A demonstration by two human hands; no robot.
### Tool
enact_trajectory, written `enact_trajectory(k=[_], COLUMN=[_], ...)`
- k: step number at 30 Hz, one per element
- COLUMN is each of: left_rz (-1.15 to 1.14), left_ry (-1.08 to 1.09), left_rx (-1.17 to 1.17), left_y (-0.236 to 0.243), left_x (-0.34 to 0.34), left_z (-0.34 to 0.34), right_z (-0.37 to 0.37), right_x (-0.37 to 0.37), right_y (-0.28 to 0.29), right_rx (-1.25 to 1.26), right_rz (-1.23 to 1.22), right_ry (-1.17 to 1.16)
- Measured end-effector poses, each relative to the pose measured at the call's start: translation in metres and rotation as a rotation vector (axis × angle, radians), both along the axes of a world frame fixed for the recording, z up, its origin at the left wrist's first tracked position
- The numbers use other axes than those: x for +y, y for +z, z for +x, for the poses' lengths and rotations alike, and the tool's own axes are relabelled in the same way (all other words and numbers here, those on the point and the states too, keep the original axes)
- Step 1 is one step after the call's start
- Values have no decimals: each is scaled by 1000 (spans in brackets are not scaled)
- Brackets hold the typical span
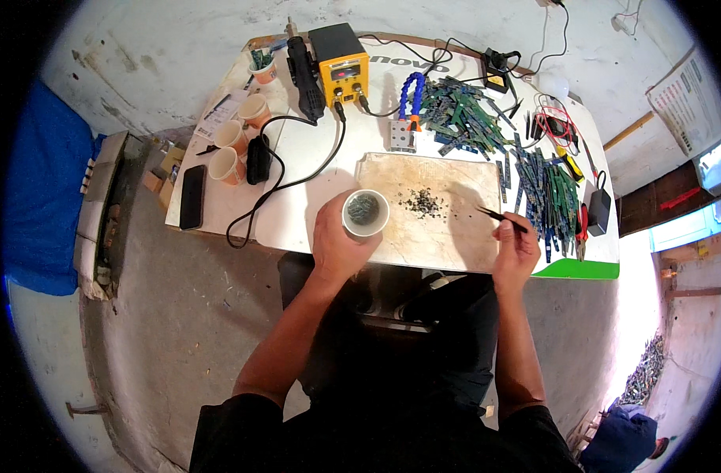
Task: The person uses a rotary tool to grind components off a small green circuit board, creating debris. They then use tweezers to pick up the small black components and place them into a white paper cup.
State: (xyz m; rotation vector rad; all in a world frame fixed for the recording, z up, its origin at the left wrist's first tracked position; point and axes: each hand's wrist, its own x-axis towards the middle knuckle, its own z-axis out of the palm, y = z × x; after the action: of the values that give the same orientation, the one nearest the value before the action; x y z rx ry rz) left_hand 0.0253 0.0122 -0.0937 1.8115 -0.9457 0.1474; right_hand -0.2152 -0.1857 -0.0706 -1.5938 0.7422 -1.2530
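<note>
My left hand [335, 240] is wrapped round a paper cup [376, 228], whose mouth faces up over the left edge of a pale, stained work board [455, 251]. Small dark greyish bits [363, 209] lie inside the cup. Black tweezers [512, 222] are pinched in my right hand [516, 256] at the board's right side, their tips pointing left. Between the two hands, a scatter of tiny black chips [423, 202] lies on the board, apart from the tweezer tips.
Behind the board are a heap of narrow circuit strips [463, 114] and a yellow-black soldering station [343, 67]. More strips [561, 197] lie at right beside red-handled pliers [582, 229]. Paper cups [227, 166], a phone [192, 197] and a looping black cable [283, 169] occupy the left.
</note>
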Motion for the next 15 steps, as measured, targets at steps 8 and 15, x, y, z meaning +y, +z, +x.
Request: enact_trajectory(k=[8,15], left_rz=[5,-133], left_ry=[104,144], left_rx=[72,107], left_y=[-12,-8], left_x=[-7,-11], left_z=[3,14], right_z=[-38,-6], right_x=[-51,-27], right_y=[-42,-35], right_rx=[-60,23], right_rz=[52,-56], right_ry=[-65,61])
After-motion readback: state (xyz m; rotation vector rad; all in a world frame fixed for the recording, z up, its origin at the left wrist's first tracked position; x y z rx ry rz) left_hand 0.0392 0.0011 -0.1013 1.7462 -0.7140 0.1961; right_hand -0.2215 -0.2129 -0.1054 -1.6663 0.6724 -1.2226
